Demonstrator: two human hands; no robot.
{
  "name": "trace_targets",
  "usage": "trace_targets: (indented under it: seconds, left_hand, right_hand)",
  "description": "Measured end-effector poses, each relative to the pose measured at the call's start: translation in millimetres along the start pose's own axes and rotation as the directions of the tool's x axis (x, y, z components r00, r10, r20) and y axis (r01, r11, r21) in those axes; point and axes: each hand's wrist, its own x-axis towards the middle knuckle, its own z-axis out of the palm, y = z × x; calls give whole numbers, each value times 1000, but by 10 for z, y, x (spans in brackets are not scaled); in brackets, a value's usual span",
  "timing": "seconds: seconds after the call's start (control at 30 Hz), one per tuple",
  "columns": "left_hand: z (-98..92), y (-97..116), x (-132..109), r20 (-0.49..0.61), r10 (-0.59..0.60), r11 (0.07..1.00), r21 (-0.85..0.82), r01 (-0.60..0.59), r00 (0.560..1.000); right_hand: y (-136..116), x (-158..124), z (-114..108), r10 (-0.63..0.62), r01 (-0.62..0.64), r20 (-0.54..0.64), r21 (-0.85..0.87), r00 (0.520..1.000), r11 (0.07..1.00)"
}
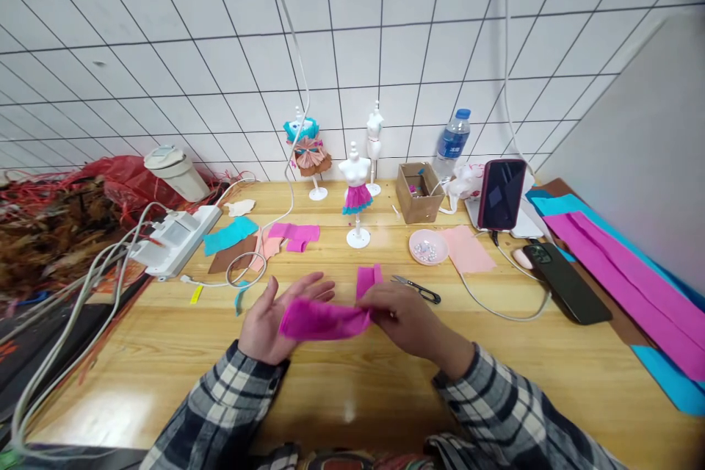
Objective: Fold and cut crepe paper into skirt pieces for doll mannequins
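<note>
A strip of magenta crepe paper [322, 322] stretches between my hands, a little blurred. My right hand [405, 319] pinches its right end between thumb and fingers. Palm up, my left hand [280, 316] lies open under the strip's left end with its fingers spread. Just beyond my right hand, another small magenta piece [368, 279] rests on the table. Beside it lie thread snips [418, 288]. Straight ahead stands a small white dress form [355, 169] wearing a magenta skirt [358, 198] with a blue hem.
Two more dress forms stand behind, one dressed [308, 150], one white [374, 132]. A cardboard box [418, 205], a pink dish [428, 259] of small shiny bits and phones [570, 286] are right. Coloured scraps [231, 235], a cable and a power strip [176, 239] are left.
</note>
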Motion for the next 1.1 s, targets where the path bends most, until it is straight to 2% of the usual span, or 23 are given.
trace_targets:
  seconds: [0.03,0.1,0.2,0.23,0.33,0.43,0.5,0.6,0.67,0.73,0.8,0.87,0.93,1.03,1.1]
  left_hand:
    - [2,84,-24,35,-22,998,61,20,999]
    - [81,191,-83,98,-85,961,270,56,992]
    - [297,149,-154,117,-148,827,559,58,982]
    - [360,93,-160,140,-167,803,594,52,976]
    - [440,-95,-127,220,-266,835,539,110,938]
    - [369,-192,-95,295,-327,878,447,172,898]
    - [284,-200,-106,291,-351,888,405,218,890]
    - [151,-179,-153,186,-249,939,289,189,950]
    - [87,-168,-183,129,-181,974,158,160,975]
    - [70,-174,-196,134,-197,980,58,191,971]
    - [102,-204,-187,120,-225,974,45,221,967]
    - [150,-246,-162,25,-196,978,75,194,980]
    - [171,-278,-134,-85,-167,982,78,174,982]
    - [130,-269,-105,-163,-228,972,24,235,960]
    - [97,-222,-81,-150,-296,955,-21,297,943]
  right_hand:
    - [-50,4,-74,-97,104,67,-111,993,988]
    - [-180,22,-180,-214,265,185,-326,959,907]
    - [-383,54,-219,-330,403,231,-516,915,756]
    - [-430,58,-206,-371,429,219,-547,902,719]
    - [-460,37,-137,-450,458,171,-582,877,672]
    - [-343,-41,-102,-433,406,92,-560,897,722]
    - [-232,-114,-134,-400,350,13,-511,917,785]
    - [-73,-219,-257,-323,245,-163,-374,932,894]
    - [11,-266,-343,-246,175,-258,-269,934,947]
    - [63,-290,-388,-202,155,-265,-189,943,970]
    - [77,-293,-387,-219,190,-221,-147,950,971]
    - [65,-277,-370,-253,229,-216,-131,943,965]
    - [63,-233,-374,-256,224,-279,-141,926,964]
    - [162,-111,-437,-177,119,-386,-168,906,979]
    - [297,-26,-481,-85,6,-358,-217,930,976]
